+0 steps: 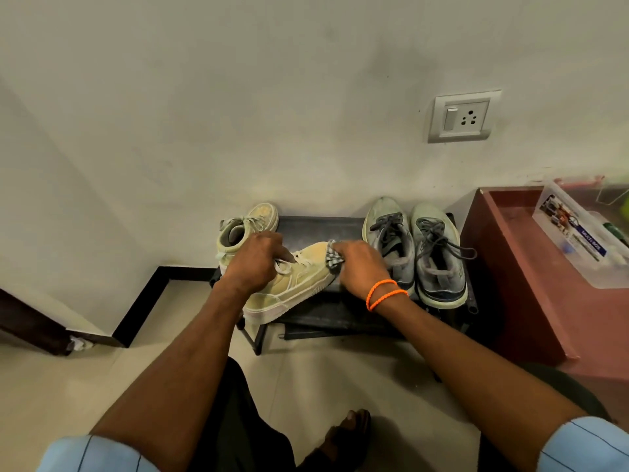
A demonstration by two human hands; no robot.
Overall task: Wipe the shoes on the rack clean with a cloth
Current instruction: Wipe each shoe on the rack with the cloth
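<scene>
Pale plaster wall fills the upper half of the frame, with a switch socket (pixel 462 117) at upper right; below it, at centre, a low black shoe rack (pixel 320 229) stands against the wall.

On the rack's right end sits a pair of grey sneakers (pixel 415 247), toes to the wall. At its left end a cream shoe (pixel 246 226) stands upright, and just in front of it its partner, the tilted cream sneaker (pixel 289 284), lies on a diagonal — heel toward lower left of the frame, toe toward upper right.

The left hand (pixel 255 260) curls over the sneaker's laced throat, fingers closed round it to steady it. The right hand (pixel 357 267), with orange bands (pixel 384 294) at the wrist, pinches a bunched checked cloth (pixel 333 258) against the toe cap, fingers folded tight on the fabric.

The cloth sits at the toe end, so the shoe's long axis runs away from it, down and left toward the holding hand. I judge the wipe would best travel along that axis toward the heel, the left hand bracing against the push.

A reddish cabinet (pixel 510 267) stands at right.
</scene>
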